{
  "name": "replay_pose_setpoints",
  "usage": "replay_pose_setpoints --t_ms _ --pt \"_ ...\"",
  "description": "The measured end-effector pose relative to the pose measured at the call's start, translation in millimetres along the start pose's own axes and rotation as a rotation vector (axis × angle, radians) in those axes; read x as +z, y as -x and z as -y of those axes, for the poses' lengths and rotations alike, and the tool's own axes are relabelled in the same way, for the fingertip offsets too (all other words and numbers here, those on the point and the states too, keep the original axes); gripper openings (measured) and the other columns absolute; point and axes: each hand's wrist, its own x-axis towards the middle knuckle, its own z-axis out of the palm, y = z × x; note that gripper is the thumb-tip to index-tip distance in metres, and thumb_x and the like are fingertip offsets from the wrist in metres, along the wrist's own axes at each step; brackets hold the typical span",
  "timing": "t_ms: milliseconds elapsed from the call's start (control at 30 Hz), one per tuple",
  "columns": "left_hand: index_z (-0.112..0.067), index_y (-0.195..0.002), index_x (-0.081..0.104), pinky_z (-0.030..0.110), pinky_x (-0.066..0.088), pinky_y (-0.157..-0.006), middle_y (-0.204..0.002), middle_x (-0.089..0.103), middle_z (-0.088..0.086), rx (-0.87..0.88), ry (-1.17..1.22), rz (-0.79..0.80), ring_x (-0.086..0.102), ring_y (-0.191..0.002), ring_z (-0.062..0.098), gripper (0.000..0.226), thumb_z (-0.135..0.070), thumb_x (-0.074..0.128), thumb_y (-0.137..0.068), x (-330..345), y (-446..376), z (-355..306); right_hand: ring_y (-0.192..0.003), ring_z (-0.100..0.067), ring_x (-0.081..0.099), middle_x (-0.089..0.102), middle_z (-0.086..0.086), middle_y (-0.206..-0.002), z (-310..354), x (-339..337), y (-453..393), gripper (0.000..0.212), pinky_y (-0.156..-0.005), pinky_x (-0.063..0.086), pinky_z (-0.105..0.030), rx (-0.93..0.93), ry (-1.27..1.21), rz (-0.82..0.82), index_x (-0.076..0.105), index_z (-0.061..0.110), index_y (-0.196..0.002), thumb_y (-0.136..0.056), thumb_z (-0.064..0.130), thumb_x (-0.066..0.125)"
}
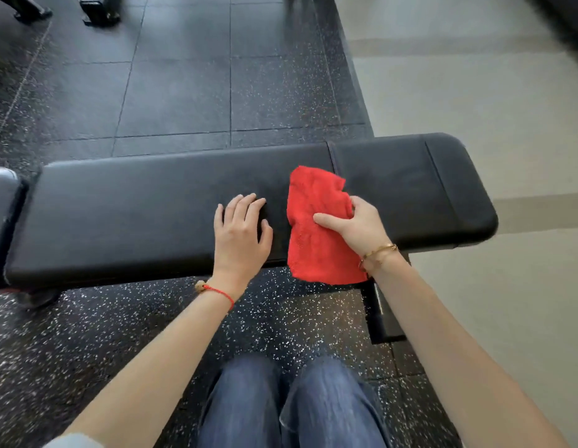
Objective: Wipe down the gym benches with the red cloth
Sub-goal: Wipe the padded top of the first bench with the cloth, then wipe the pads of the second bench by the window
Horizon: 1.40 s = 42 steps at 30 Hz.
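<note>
Floor: black speckled rubber tiles, beige floor to the right.
Far left corner: black equipment feet.
Bottom edge: blue jeans.

Bright, even daylight; soft sheen on the black padded vinyl bench; edges bend and blur from wide-angle distortion.

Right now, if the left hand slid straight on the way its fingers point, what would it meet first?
Only more bench pad. The left hand lies flat, fingers pointing across toward the far edge; beyond that, probably open floor. The red cloth sits off to its right.
</note>
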Motion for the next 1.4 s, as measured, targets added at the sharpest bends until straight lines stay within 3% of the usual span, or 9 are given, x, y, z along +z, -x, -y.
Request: replay_pose_setpoints --t_ms 100,333,467,767,900,1133,1267,1400 --pt "-0.012 -0.127 0.062 0.049 0.033 -0.115 -0.134 0.060 0.004 0.034 0.012 0.001 0.053 -0.128 0.025 0.037 -0.017 0.057 -0.091 -46.6 11.5 -21.5 -0.093 -0.016 0.067 0.070 0.002 -0.099 23.5 -13.7 33.4 0.043 -0.079 0.053 -0.026 0.078 -0.047 0.011 0.064 0.011 -0.105 -0.070 0.023 0.086" --pt "-0.013 -0.120 0.065 0.044 0.041 -0.109 -0.122 0.067 0.002 0.077 0.072 0.056 0.062 -0.114 0.022 0.030 -0.018 0.054 -0.093 -210.2 25.9 -73.9 -0.093 -0.013 0.067 0.069 0.006 -0.099 126.7 -67.4 133.2 0.043 -0.082 0.053 -0.030 0.102 -0.062 0.024 0.061 0.016 -0.103 -0.070 0.027 0.085" --pt "-0.012 -0.118 0.066 0.043 0.042 -0.107 -0.121 0.067 0.002 0.084 0.102 0.062 0.061 -0.115 0.021 0.029 -0.020 0.051 -0.094 -308.4 33.7 -109.3 -0.094 -0.014 0.067 0.070 0.001 -0.101 195.7 -108.8 192.6 0.040 -0.087 0.054 -0.038 0.076 -0.073 0.025 0.060 0.013 -0.101 -0.072 0.026 0.084" --pt "-0.014 -0.120 0.064 0.039 0.039 -0.110 -0.125 0.064 0.000 0.117 0.182 0.087 0.056 -0.121 0.020 0.028 -0.018 0.054 -0.094 -458.1 45.6 -186.5 -0.088 -0.006 0.068 0.068 0.004 -0.102 298.7 -182.9 305.6 0.046 -0.078 0.056 -0.026 0.047 -0.215 -0.029 0.054 0.014 -0.109 -0.074 0.020 0.083" --pt "-0.015 -0.120 0.065 0.039 0.039 -0.110 -0.125 0.064 -0.002 0.166 0.207 0.081 0.056 -0.122 0.020 0.029 -0.021 0.052 -0.095 -478.3 42.3 -215.1 -0.086 -0.001 0.068 0.067 0.005 -0.104 300.1 -207.1 330.0 0.051 -0.069 0.055 -0.016 0.033 -0.236 -0.058 0.050 0.019 -0.113 -0.074 0.021 0.082" --pt "-0.015 -0.120 0.064 0.038 0.043 -0.106 -0.124 0.065 -0.002 0.197 0.214 0.096 0.057 -0.119 0.018 0.027 -0.017 0.057 -0.095 -459.6 15.4 -298.5 -0.095 -0.017 0.068 0.069 -0.005 -0.109 285.5 -292.6 309.5 0.051 -0.078 0.056 -0.028 0.048 -0.294 -0.096 0.049 0.018 -0.116 -0.076 0.018 0.081" --pt "-0.014 -0.117 0.065 0.031 0.048 -0.096 -0.116 0.067 -0.002 0.157 0.233 0.086 0.058 -0.110 0.016 0.024 -0.015 0.058 -0.094 -430.0 -1.0 -370.2 -0.088 -0.007 0.069 0.069 0.003 -0.104 277.9 -370.6 281.4 0.054 -0.069 0.055 -0.019 0.018 -0.260 -0.101 0.049 0.015 -0.120 -0.076 0.021 0.081" --pt "-0.018 -0.117 0.064 0.019 0.042 -0.090 -0.113 0.066 -0.006 0.089 0.274 0.062 0.057 -0.106 0.010 0.024 -0.017 0.057 -0.095 -395.4 -18.4 -444.1 -0.083 -0.002 0.069 0.069 0.009 -0.099 268.2 -451.1 251.7 0.052 -0.063 0.054 -0.015 0.006 -0.224 -0.104 0.049 0.020 -0.117 -0.076 0.025 0.081"
